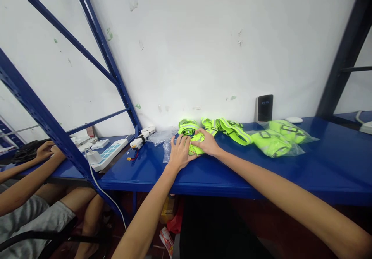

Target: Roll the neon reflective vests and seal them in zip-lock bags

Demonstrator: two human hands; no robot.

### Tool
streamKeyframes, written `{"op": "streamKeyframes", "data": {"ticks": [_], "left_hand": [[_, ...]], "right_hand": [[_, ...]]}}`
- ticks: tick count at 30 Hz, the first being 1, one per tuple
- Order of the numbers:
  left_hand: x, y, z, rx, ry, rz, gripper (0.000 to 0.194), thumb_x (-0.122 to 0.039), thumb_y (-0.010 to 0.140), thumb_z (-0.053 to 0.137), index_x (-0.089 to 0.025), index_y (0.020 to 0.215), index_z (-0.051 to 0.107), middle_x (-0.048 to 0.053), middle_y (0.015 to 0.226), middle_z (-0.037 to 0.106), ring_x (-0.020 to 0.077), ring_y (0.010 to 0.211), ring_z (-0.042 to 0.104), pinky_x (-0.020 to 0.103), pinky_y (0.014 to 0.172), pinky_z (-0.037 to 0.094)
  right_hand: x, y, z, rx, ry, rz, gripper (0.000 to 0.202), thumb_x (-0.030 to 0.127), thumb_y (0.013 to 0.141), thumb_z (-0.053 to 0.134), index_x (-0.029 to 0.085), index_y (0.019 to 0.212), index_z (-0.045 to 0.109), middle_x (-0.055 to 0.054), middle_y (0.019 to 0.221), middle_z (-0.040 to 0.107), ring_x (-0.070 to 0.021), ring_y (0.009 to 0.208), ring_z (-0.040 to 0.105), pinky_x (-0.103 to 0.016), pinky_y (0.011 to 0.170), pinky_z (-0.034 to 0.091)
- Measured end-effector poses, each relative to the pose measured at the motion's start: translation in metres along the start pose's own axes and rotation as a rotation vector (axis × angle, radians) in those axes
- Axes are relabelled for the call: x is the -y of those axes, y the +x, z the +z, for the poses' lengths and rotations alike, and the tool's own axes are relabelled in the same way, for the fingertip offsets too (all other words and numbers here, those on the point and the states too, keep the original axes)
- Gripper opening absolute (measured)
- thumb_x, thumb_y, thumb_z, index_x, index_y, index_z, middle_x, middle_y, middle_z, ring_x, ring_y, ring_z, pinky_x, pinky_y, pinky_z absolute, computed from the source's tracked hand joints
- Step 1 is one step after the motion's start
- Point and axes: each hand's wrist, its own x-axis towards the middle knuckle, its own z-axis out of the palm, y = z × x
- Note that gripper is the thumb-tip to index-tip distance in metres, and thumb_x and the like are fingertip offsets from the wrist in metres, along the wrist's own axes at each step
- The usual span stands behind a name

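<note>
So the left hand point(180, 150) and right hand point(209, 143) were both wrapped round the neon bundle point(198, 138) at twelve o'clock, probably to stop its folds springing loose, and the bagged packs point(272, 143) lay at its three o'clock, I guess for elbow room.

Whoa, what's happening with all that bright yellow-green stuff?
Somebody is handling a yellow-green strap bundle on a blue table: the right hand grips it, and the left hand is against its other side. Clear plastic lies by the left hand. More reflective straps lie behind, near the wall, and two bagged bundles sit to the right.
</note>
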Motion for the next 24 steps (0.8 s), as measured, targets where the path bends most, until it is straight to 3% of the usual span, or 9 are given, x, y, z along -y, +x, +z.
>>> {"op": "streamKeyframes", "data": {"ticks": [3,9,17,24], "left_hand": [[-0.001,0.000,0.000,0.004,0.022,0.002,0.066,-0.050,0.081,0.058,-0.018,0.136,0.043,0.017,0.134,0.052,0.0356,0.134,0.035,0.058,0.112,0.014],[0.001,0.001,0.002,-0.033,-0.033,0.003,0.069,-0.045,0.083,0.057,-0.014,0.140,0.036,0.018,0.136,0.049,0.0330,0.132,0.039,0.051,0.111,0.022],[0.003,0.003,0.004,-0.035,-0.104,0.042,0.075,-0.037,0.078,0.063,-0.015,0.141,0.029,0.019,0.138,0.046,0.0331,0.132,0.039,0.051,0.108,0.030],[0.004,0.002,0.007,-0.039,-0.137,-0.013,0.077,-0.036,0.074,0.068,-0.017,0.139,0.032,0.016,0.140,0.045,0.0315,0.133,0.038,0.048,0.109,0.030]], "right_hand": [[0.001,0.000,0.003,-0.029,0.057,0.021,0.044,0.032,0.063,0.072,0.022,0.105,0.059,-0.004,0.106,0.066,-0.0246,0.096,0.060,-0.038,0.088,0.044],[0.008,0.001,0.011,-0.102,0.112,0.095,0.041,0.029,0.064,0.070,0.021,0.102,0.060,-0.005,0.107,0.065,-0.0254,0.101,0.059,-0.040,0.094,0.042],[0.014,-0.010,0.014,0.127,0.435,0.173,0.050,0.024,0.071,0.057,0.027,0.120,0.046,-0.002,0.118,0.059,-0.0209,0.109,0.056,-0.034,0.093,0.045],[0.003,-0.006,0.015,0.221,0.522,0.133,0.050,0.019,0.074,0.043,0.028,0.123,0.049,0.000,0.126,0.058,-0.0212,0.124,0.049,-0.034,0.100,0.043]]}}
